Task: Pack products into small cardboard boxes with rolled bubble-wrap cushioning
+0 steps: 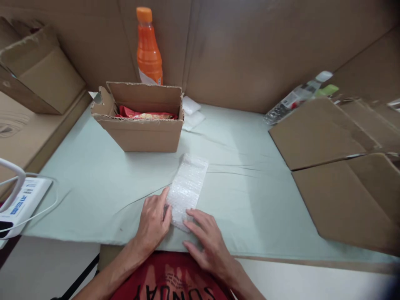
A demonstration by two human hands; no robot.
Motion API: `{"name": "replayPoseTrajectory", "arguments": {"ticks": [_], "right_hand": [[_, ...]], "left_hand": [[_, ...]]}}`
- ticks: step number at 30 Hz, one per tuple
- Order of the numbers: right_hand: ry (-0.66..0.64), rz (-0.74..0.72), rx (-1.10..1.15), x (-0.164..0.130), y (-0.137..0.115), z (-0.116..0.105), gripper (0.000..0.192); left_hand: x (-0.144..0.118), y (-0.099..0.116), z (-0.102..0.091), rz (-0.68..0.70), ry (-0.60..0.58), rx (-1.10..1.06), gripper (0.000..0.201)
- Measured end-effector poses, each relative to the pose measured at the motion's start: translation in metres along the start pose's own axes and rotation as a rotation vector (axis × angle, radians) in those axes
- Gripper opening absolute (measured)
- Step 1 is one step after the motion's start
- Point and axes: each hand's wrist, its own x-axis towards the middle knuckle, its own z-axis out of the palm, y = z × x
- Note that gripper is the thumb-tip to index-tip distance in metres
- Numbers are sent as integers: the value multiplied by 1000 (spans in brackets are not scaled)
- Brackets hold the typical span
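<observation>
Our left hand and right hand are lying flat and open, pressing on the near end of the bubble wrap on the green cloth. We are pressing gently, keeping it straight.
</observation>
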Motion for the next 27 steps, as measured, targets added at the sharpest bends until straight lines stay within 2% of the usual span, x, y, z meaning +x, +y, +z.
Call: {"name": "replayPoseTrajectory", "arguments": {"ticks": [2, 5, 9, 12, 14, 16, 18, 20, 23, 27], "right_hand": [[-40, -22, -97, 4, 2, 15, 49], [-19, 13, -123, 11, 7, 24, 36], [15, 112, 89, 20, 7, 17, 29], [-17, 261, 258, 21, 3, 4, 25], [81, 283, 208, 18, 0, -5, 25], [202, 196, 71, 13, -2, -10, 28], [181, 66, -54, 11, -4, -8, 30], [64, -31, -151, 13, -4, -1, 31], [-18, -33, -218, 23, 0, 12, 29], [-14, 51, -23, 32, 5, 13, 28]], "left_hand": [[-1, -3, -3, 7, 8, 33, 52], [-4, -7, -16, 82, 10, -19, 61], [-13, -10, -32, 221, -151, -156, 64], [-15, -9, -31, 106, -209, -189, 55], [-12, -7, -26, -6, -223, -186, 53], [-6, -7, -20, -78, -248, -179, 55], [-1, -7, -14, -88, -242, -158, 56], [2, -8, -12, -41, -158, -108, 55], [-2, -7, -16, 101, -7, -20, 54], [-12, -3, -26, 289, -58, -40, 57]]}}
